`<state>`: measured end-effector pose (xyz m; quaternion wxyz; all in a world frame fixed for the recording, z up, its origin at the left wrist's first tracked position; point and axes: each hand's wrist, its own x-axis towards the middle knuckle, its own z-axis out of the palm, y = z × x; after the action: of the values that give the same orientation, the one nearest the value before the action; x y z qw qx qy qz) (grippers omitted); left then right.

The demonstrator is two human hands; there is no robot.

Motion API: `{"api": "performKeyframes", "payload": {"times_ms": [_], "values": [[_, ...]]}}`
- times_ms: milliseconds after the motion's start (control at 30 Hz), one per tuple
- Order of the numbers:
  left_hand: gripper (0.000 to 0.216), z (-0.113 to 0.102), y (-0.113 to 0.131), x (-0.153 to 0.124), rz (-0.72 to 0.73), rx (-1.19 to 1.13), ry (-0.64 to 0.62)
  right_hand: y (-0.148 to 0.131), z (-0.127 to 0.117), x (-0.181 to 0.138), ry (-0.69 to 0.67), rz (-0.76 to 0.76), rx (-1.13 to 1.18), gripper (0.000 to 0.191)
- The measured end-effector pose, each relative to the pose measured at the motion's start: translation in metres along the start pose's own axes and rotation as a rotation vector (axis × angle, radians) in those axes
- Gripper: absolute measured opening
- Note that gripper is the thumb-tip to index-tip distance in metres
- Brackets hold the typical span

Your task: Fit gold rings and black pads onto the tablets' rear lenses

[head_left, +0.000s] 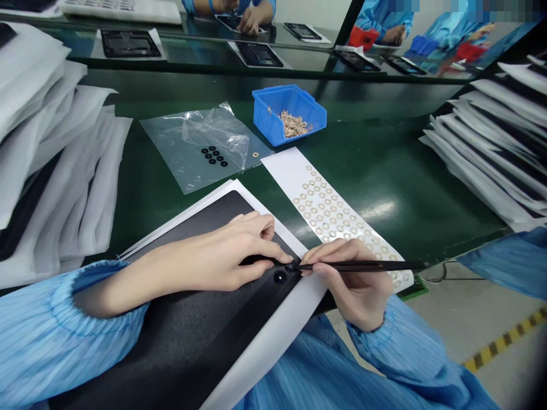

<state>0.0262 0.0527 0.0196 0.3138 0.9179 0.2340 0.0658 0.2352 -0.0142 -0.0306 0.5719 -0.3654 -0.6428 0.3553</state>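
A black tablet back cover [179, 336] lies on a white foam sheet [273, 324] at the table's front edge. My left hand [231, 250] rests over it, its index fingertip pressing at a small round part [290, 266] near the corner. Thumb and index are apart, the other fingers curled, and I see nothing held in them. From the right, my right hand [354, 279] grips black tweezers [363, 266], their tips at that same round part. Beside it, a round camera ring [280, 277] sits on the cover. The exact contact at the tips is partly hidden.
A white sheet of ring stickers [329, 210] lies behind my right hand. Beyond are a blue bin [290, 114] of small tan pieces and a clear bag [205, 142] with several black rings. Foam-wrapped stacks stand left [55, 154] and right [496, 142]. Co-workers' hands [250, 21] are across.
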Motion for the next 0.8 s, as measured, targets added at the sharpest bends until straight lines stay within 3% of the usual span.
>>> {"api": "performKeyframes", "payload": {"times_ms": [267,433,533,633,800], "values": [[0.03,-0.001,-0.002,0.0,-0.018,-0.03,0.013,-0.014,-0.009,0.018,0.103,0.023,-0.094,0.009],[0.029,0.002,-0.006,0.0,0.01,-0.015,0.038,-0.029,-0.006,0.066,0.028,0.065,-0.129,0.017],[0.028,0.006,-0.008,-0.001,0.037,0.012,0.07,-0.021,0.017,0.11,-0.095,0.125,-0.122,0.028],[0.027,0.008,-0.011,-0.001,0.066,0.039,0.094,-0.001,0.056,0.149,-0.249,0.132,-0.111,0.031],[0.025,0.009,-0.009,-0.002,0.095,0.079,0.129,0.044,0.119,0.184,-0.384,0.052,-0.301,0.022]]}}
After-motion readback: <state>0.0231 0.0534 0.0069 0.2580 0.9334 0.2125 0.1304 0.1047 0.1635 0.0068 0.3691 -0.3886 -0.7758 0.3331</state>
